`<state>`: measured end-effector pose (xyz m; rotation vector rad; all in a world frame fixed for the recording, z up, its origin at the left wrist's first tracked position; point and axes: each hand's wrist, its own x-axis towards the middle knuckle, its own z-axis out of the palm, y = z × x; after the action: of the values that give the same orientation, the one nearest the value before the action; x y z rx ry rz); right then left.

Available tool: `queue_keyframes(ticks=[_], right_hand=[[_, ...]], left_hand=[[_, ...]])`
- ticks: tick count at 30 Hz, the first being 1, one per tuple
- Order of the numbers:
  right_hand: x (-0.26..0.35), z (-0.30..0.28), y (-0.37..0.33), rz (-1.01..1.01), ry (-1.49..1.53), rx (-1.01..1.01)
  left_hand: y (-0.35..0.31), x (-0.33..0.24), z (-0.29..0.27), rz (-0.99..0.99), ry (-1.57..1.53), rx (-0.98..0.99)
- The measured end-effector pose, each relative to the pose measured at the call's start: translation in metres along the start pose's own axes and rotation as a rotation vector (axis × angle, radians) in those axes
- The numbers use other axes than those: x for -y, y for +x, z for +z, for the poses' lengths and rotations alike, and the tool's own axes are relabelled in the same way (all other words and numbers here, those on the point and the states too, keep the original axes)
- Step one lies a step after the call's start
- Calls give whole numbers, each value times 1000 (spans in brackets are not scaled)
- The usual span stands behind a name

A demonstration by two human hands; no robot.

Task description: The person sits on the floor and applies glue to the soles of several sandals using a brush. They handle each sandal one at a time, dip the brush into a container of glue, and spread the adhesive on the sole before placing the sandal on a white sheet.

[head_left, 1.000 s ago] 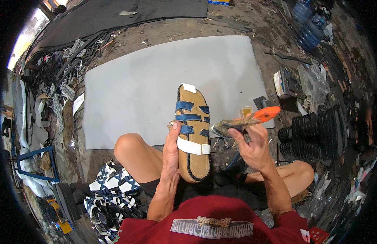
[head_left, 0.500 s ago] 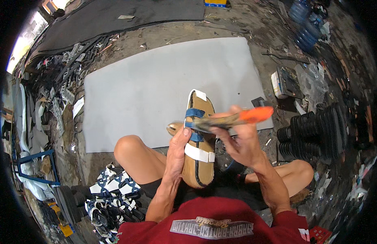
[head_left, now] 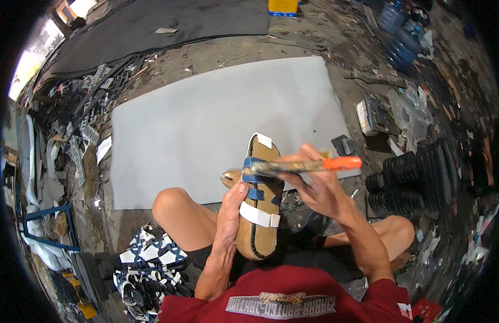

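Yellow container [head_left: 282, 8] beside dark mat [head_left: 206, 20], blue water jugs [head_left: 402, 51] at upper right, crumpled clear plastic [head_left: 413, 112], blue frame [head_left: 73, 229] at left

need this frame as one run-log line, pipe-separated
left hand: holds sandal | right hand: holds orange-handled brush, tip over blue strap, contact unclear | grey sheet: on floor beyond sandal

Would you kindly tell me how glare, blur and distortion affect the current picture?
Head view: the bright patch at upper left is washed out nearly white; head view: the brush looks slightly soft toward its bristles, perhaps from motion; head view: the pale sheet bows along its far edge, and the corners go black.
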<state>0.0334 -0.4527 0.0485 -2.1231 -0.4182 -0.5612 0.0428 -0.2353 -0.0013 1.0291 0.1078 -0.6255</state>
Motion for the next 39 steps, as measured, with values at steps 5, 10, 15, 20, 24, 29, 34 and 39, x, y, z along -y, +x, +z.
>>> queue_keyframes(ticks=[5, 10, 15, 20, 24, 29, 34, 39], right_hand=[[-1, -5, -4, 69, 60, -22], [4, 8, 18, -64, 46, -46], [-7, -15, -10, 120, -5, 22], [-26, -3, 18, -25, -78, -49], [-12, -5, 21, 272, 118, -96], [16, 25, -19, 169, 244, 68], [39, 6, -25, 139, 291, 187], [30, 22, -1, 44, 184, 68]], left_hand=[[-6, 0, -4, 75, -17, 77], [3, 9, -9, 87, 181, 42], [-7, -4, -10, 53, -33, -9], [-6, 3, -9, 50, -25, 89], [-9, -12, 2, 59, 70, 72], [10, -25, 0, 94, -91, -144], [15, -27, -6, 207, -125, -171], [16, -17, 8, 189, -154, -123]])
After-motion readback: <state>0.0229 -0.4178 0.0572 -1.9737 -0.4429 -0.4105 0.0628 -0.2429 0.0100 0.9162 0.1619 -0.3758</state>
